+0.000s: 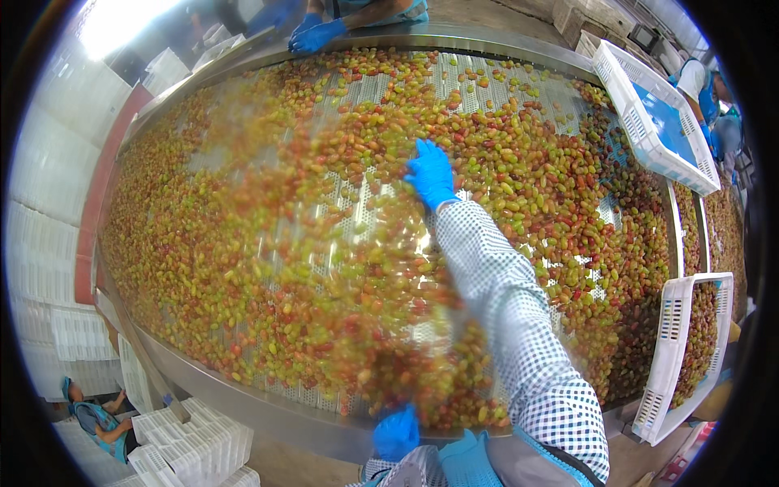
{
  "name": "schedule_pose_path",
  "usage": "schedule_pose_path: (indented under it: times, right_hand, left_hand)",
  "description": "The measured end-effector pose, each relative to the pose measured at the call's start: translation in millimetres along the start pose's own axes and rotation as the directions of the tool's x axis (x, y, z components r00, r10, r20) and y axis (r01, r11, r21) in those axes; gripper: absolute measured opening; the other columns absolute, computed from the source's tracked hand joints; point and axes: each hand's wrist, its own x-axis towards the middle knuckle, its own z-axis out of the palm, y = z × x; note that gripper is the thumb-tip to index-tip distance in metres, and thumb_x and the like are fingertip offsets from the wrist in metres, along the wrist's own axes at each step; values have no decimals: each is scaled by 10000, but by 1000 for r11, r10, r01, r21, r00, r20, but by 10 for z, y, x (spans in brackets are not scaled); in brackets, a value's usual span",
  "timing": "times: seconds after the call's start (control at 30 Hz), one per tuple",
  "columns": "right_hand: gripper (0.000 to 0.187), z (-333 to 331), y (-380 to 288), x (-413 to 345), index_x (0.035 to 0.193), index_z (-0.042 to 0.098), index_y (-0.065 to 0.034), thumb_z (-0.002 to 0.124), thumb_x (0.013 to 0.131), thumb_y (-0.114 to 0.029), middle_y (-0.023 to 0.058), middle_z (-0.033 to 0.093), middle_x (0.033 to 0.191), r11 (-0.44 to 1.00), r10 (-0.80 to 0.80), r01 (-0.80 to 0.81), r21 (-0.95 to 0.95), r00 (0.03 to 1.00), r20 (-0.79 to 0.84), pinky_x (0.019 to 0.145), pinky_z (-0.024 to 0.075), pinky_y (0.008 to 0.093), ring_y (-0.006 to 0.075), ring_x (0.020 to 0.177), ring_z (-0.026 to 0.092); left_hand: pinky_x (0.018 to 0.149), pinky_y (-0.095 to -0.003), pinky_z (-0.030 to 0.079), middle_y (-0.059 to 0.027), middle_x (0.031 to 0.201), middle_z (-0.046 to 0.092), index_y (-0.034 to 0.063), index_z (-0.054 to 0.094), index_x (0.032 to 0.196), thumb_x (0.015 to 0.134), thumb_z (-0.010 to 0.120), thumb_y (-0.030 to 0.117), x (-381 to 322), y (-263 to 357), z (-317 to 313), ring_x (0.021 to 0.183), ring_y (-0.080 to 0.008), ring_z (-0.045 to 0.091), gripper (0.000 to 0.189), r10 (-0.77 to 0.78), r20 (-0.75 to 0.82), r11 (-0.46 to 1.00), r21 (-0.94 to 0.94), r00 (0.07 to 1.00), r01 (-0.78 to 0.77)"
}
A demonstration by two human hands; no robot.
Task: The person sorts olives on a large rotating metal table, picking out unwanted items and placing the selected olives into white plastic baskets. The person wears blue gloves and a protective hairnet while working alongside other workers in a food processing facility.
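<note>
Small oval red, yellow and green fruits (201, 243) lie loose over a perforated metal sorting bed (365, 210). Blue-gloved, my right hand (433, 176) reaches over the middle of the bed, its fingers somewhat apart and touching or just above the fruit. Its palm is hidden; nothing shows in its grip. My left hand (397, 433), also in a blue glove, is low at the bed's near rim. Its fingers look curled, and I cannot see whether they enclose anything. Motion blurs the fruit between the two hands and farther left.
White plastic crates (657, 115) (678, 359) sit along the right end, the nearer containing fruit. A co-worker's gloved hands (316, 35) rest at the far metal rim (487, 39). More crates (201, 438) are stacked at lower left, beside another person (97, 420).
</note>
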Motion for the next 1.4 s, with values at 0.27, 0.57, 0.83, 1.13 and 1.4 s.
schedule_pose_path:
  times: [0.27, 0.57, 0.83, 1.13, 1.4]
  right_hand:
    - [225, -94, -274, -453, 1005, 790, -91, 839, 840, -236, 171, 683, 1291, 912, -104, 63, 404, 991, 80, 1058, 499, 490, 351, 1211, 633]
    - [250, -619, 1016, -489, 1114, 719, -19, 754, 963, -216, 202, 672, 1396, 885, 364, -249, 394, 898, -248, 1012, 556, 467, 349, 1145, 719]
    - [432, -458, 600, -1603, 1232, 691, -52, 662, 1007, -419, 194, 731, 1269, 546, 296, -475, 690, 880, 372, 964, 582, 463, 314, 1126, 729]
    - [366, -1028, 1681, -1648, 1351, 707, -118, 732, 987, -153, 94, 752, 1230, 461, 599, -331, 824, 800, -14, 888, 596, 373, 188, 1013, 726]
    - [318, -596, 1944, -1769, 1300, 732, -150, 704, 1000, -252, 142, 752, 1209, 858, 476, -402, 320, 857, -199, 864, 593, 414, 321, 993, 747]
  left_hand:
    - [605, -453, 535, -113, 836, 677, 94, 725, 1319, 918, 736, 233, 22, 148, 17, 697, -319, 658, 424, 17, -32, 1000, -13, 999, -18]
    - [598, -459, 533, -118, 863, 688, 87, 739, 1255, 916, 733, 205, 13, 238, 144, 707, -322, 665, 359, 55, -99, 998, -1, 994, -55]
    - [609, -483, 536, -126, 866, 690, 111, 747, 1252, 916, 732, 207, -19, 305, 258, 731, -346, 667, 350, 80, -119, 997, 25, 990, -78]
    - [626, -485, 537, -134, 869, 685, 147, 755, 1229, 920, 729, 193, -1, 475, 308, 749, -352, 670, 313, -6, -72, 999, 48, 997, 9]
    - [601, -488, 531, -137, 821, 666, 135, 746, 1269, 927, 724, 194, 20, 552, 372, 703, -358, 657, 348, 6, -60, 1000, 5, 998, -6]
